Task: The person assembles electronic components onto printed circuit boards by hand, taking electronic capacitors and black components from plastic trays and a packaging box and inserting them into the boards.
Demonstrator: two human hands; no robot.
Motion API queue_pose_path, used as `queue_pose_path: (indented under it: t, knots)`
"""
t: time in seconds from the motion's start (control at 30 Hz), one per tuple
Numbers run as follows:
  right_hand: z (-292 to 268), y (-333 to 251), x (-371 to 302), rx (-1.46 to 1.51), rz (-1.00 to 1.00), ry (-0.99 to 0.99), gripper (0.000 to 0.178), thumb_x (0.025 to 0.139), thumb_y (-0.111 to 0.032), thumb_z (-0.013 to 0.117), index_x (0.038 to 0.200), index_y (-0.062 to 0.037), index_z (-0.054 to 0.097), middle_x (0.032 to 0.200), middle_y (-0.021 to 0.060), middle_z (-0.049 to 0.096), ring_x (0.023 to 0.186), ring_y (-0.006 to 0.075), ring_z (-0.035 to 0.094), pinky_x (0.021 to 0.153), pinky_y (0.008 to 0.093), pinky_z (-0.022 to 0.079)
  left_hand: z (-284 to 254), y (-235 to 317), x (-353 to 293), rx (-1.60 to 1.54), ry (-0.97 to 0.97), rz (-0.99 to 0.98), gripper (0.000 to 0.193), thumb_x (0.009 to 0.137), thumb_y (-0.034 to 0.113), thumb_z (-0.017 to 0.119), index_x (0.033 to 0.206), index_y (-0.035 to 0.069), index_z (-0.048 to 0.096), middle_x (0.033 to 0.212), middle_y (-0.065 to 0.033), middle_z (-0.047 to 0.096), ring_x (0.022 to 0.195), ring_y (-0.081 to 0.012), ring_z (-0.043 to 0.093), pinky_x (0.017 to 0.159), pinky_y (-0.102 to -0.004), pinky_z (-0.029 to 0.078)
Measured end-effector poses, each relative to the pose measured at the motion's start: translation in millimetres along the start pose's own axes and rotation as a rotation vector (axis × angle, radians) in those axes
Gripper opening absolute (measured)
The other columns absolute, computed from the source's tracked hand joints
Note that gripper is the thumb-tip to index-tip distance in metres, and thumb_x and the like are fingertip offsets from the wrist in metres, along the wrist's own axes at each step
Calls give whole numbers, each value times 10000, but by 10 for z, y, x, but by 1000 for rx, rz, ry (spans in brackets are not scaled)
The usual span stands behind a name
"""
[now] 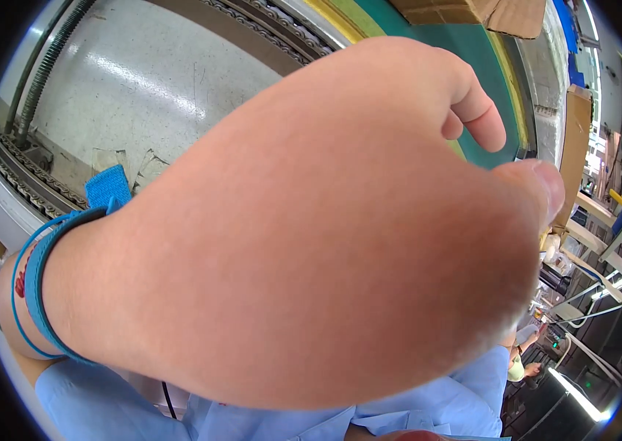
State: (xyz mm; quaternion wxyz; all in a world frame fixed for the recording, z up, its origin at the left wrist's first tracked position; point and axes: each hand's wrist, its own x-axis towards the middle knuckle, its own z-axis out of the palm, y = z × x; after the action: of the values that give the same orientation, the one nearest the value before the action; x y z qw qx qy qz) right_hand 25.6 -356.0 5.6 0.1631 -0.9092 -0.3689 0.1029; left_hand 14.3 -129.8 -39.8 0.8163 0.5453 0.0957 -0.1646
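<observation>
My left hand (326, 220) fills the middle of the head view, raised very close, with its back toward me. A blue wrist strap (45, 294) with a thin blue cord circles the wrist. The fingers curl loosely at the upper right, and the thumb stands apart from them. Nothing shows between thumb and fingers; the palm is hidden. My right hand is not visible. Light blue clothing (267, 422) covers my body along the lower edge.
Behind the hand runs a chain conveyor (274, 29) beside a grey floor panel (127, 73). A green mat (491, 81) with yellow edging lies at the upper right, below an open cardboard box (465, 11). Another person (523, 360) is far off at the right, among frames and lamps.
</observation>
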Motion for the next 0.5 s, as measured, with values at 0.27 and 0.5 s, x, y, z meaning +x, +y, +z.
queue_pose_path:
  t: [0.27, 0.5]
  knots:
    - [13, -23, -12, -32, -37, 9, 303, 593, 32, 704, 889, 24, 644, 744, 124, 617, 633, 258, 612, 541, 310, 478, -107, -69, 15, -1, 47, 20, 369, 963, 318, 516, 1121, -12, 556, 879, -31, 563, 730, -92, 509, 638, -217, 440]
    - [-144, -129, 107, -175, -147, -133, 412, 611, -107, 753, 998, 12, 675, 683, 77, 601, 555, 206, 577, 471, 304, 428, -206, -70, 17, 15, 78, 33, 367, 968, 319, 509, 1114, -14, 555, 861, -38, 559, 722, -103, 511, 631, -220, 444]
